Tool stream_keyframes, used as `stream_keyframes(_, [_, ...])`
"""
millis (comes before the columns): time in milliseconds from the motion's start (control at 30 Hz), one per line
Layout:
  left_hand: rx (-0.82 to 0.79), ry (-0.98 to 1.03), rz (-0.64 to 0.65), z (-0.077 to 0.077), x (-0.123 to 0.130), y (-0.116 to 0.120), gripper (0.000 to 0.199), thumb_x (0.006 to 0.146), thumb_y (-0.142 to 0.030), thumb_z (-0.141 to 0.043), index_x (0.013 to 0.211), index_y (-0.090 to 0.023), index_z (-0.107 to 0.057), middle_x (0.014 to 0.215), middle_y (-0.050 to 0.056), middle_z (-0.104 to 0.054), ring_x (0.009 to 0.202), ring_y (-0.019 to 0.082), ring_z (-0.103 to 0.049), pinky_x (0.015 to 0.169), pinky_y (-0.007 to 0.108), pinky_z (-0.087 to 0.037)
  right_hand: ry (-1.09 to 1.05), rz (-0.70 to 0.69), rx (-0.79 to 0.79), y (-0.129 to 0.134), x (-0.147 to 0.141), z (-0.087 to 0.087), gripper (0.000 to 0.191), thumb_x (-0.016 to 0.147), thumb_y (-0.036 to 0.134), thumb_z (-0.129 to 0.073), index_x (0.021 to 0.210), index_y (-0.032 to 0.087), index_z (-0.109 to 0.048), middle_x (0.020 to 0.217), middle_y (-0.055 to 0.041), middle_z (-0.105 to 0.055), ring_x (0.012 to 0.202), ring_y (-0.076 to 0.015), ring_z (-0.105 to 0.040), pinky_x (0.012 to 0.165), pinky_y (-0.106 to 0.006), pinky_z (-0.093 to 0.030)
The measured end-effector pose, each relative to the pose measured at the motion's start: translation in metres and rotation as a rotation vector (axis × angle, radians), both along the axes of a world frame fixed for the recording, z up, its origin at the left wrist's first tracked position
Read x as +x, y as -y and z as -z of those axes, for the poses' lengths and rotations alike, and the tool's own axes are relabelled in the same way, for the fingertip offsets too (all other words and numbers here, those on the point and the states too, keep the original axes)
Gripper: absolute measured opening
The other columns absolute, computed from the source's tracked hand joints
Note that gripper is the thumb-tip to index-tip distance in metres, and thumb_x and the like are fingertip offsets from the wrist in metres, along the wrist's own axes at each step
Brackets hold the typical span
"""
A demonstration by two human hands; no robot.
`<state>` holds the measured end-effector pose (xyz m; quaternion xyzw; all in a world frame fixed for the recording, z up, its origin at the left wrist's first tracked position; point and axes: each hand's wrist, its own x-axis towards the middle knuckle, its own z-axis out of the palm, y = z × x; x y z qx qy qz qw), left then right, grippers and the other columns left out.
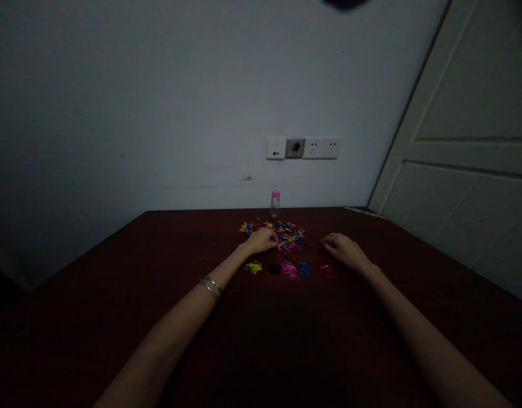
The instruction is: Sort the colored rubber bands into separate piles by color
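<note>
A mixed pile of small coloured bands point(291, 231), apparently rubber bands, lies towards the back of the dark red table point(261, 340). My left hand point(262, 241) reaches into the pile's near left edge with its fingertips pinched together; whatever is between them is too small to make out. To the right of the pile, my right hand point(343, 249) rests on the table with its fingers loosely stretched and nothing visible in them. Nearer to me lie sorted heaps: yellow bands point(253, 267), black bands point(275, 268), pink bands point(290, 270), blue bands point(304, 268) and red bands point(327, 271).
Behind the pile stands a clear bottle with a pink cap point(275, 205), close to the wall point(201, 113). Wall sockets point(321, 148) sit above it. A pale panelled door point(469, 147) borders the table on the right. The light is dim.
</note>
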<state>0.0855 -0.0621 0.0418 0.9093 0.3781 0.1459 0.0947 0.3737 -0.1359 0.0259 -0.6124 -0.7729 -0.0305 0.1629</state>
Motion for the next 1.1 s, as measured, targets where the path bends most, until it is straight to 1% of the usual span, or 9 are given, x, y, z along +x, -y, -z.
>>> stream_keyframes(167, [-0.171,0.081,0.046,-0.011,-0.024,-0.004,0.017,0.071,-0.024,-0.060,0.079,-0.014,-0.072,0.068,0.002,-0.067,0.063,0.011,-0.056,0.060,0.019,-0.038,-0.007,-0.008,0.022,0.001,-0.002,0.000,0.029,0.083,0.028,-0.042,0.096,0.019,-0.066,0.104,-0.0083,-0.064,0.098,-0.0226,-0.056,0.083,-0.033,-0.044])
stream_keyframes(300, [-0.360,0.117,0.117,-0.026,-0.047,0.000,0.015,0.067,-0.024,-0.064,0.074,-0.014,-0.073,0.070,0.002,-0.068,0.065,0.011,-0.056,0.061,0.019,-0.038,-0.024,-0.031,0.037,-0.001,0.000,0.004,0.028,0.082,0.028,-0.043,0.094,0.019,-0.067,0.103,-0.0086,-0.064,0.097,-0.0224,-0.057,0.083,-0.033,-0.043])
stream_keyframes(400, [-0.508,0.084,0.141,-0.032,-0.059,0.005,0.012,0.063,-0.022,-0.066,0.071,-0.015,-0.073,0.067,0.001,-0.068,0.063,0.011,-0.056,0.060,0.020,-0.038,-0.026,-0.038,0.049,-0.003,0.000,0.006,0.027,0.082,0.028,-0.044,0.093,0.019,-0.067,0.102,-0.0088,-0.065,0.096,-0.0228,-0.057,0.083,-0.034,-0.043])
stream_keyframes(533, [-0.670,0.046,0.164,-0.032,-0.065,0.010,0.009,0.058,-0.019,-0.070,0.066,-0.017,-0.073,0.064,0.001,-0.068,0.062,0.012,-0.057,0.060,0.020,-0.039,-0.017,-0.044,0.059,-0.002,-0.001,0.005,0.027,0.083,0.028,-0.044,0.092,0.018,-0.067,0.100,-0.0090,-0.065,0.094,-0.0228,-0.058,0.082,-0.034,-0.044])
stream_keyframes(633, [-0.737,0.068,0.155,-0.031,-0.068,0.011,0.016,0.055,-0.022,-0.073,0.070,-0.017,-0.073,0.067,0.002,-0.068,0.063,0.013,-0.058,0.058,0.020,-0.039,-0.035,-0.053,0.065,-0.001,-0.004,0.005,0.027,0.082,0.027,-0.044,0.091,0.019,-0.067,0.099,-0.0085,-0.065,0.094,-0.0228,-0.058,0.083,-0.034,-0.044])
stream_keyframes(800, [-0.820,0.062,0.066,-0.029,-0.077,0.005,0.029,0.050,-0.030,-0.077,0.077,-0.017,-0.074,0.060,0.002,-0.065,0.048,0.009,-0.047,0.046,0.021,-0.031,-0.236,-0.104,0.043,-0.005,-0.014,0.011,0.026,0.082,0.028,-0.046,0.093,0.018,-0.067,0.099,-0.0082,-0.066,0.092,-0.0212,-0.060,0.084,-0.033,-0.045])
stream_keyframes(900, [-0.797,0.085,0.012,-0.023,-0.085,-0.001,0.032,0.058,-0.038,-0.071,0.081,-0.017,-0.073,0.056,0.001,-0.061,0.043,0.007,-0.039,0.043,0.022,-0.025,-0.345,-0.149,0.012,-0.008,-0.023,0.018,0.026,0.081,0.031,-0.049,0.094,0.018,-0.067,0.098,-0.0079,-0.066,0.089,-0.0206,-0.061,0.082,-0.032,-0.047])
stream_keyframes(1000, [-0.578,0.286,-0.104,-0.011,-0.092,-0.011,0.034,0.064,-0.044,-0.064,0.077,-0.013,-0.072,0.054,0.000,-0.057,0.045,0.007,-0.038,0.046,0.022,-0.026,-0.390,-0.154,0.010,-0.011,-0.029,0.024,0.024,0.078,0.032,-0.053,0.093,0.019,-0.066,0.097,-0.0077,-0.066,0.089,-0.0211,-0.061,0.082,-0.034,-0.047])
stream_keyframes(1100, [-0.340,0.492,-0.309,0.005,-0.099,-0.023,0.038,0.066,-0.047,-0.058,0.070,-0.011,-0.070,0.051,-0.001,-0.052,0.048,0.008,-0.039,0.048,0.022,-0.027,-0.426,-0.156,0.042,-0.014,-0.031,0.028,0.022,0.076,0.031,-0.055,0.092,0.019,-0.064,0.096,-0.0076,-0.065,0.089,-0.0206,-0.061,0.083,-0.034,-0.047])
